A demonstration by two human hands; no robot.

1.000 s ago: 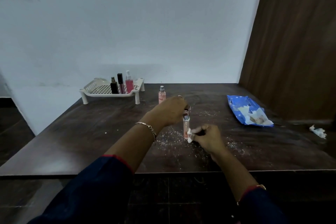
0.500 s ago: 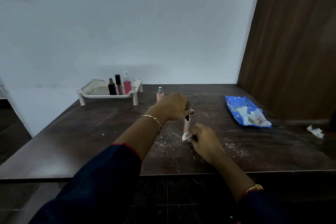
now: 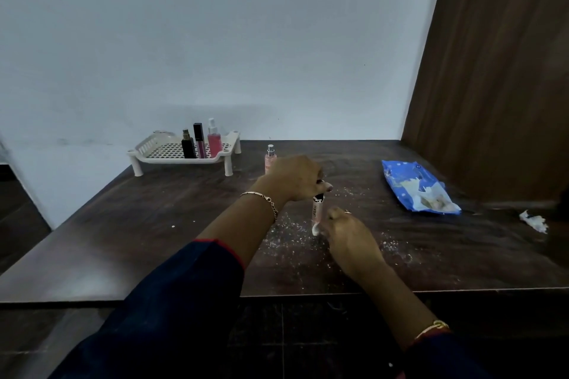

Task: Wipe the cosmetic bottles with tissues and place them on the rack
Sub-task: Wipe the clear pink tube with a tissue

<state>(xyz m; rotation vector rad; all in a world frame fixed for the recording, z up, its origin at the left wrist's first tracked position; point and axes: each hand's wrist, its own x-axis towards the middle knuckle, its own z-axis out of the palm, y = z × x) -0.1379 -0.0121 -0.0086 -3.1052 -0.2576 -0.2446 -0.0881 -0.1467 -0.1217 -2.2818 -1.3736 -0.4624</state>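
The left hand [image 3: 295,178] still grips the top of the slim pink tube [image 3: 317,213], upright over the middle of the table [image 3: 154,224]. The right hand [image 3: 348,234] pinches a tissue wad [image 3: 315,229], which has slid down the tube to its bottom end. The rack [image 3: 147,146], far left, holds three bottles as before. A spray bottle [image 3: 270,160] stands just beyond the left hand.

Dim, cool, even light turns the white wall [image 3: 123,40] bluish-grey and leaves the dark table [image 3: 123,224] nearly black with a dull sheen along its left side, shadows are soft, the wooden panel [image 3: 492,71] leans from wide-angle bending, and the left hand [image 3: 292,177], right hand [image 3: 348,237], pink tube [image 3: 316,214] and tissue [image 3: 315,229] look slightly blurred.
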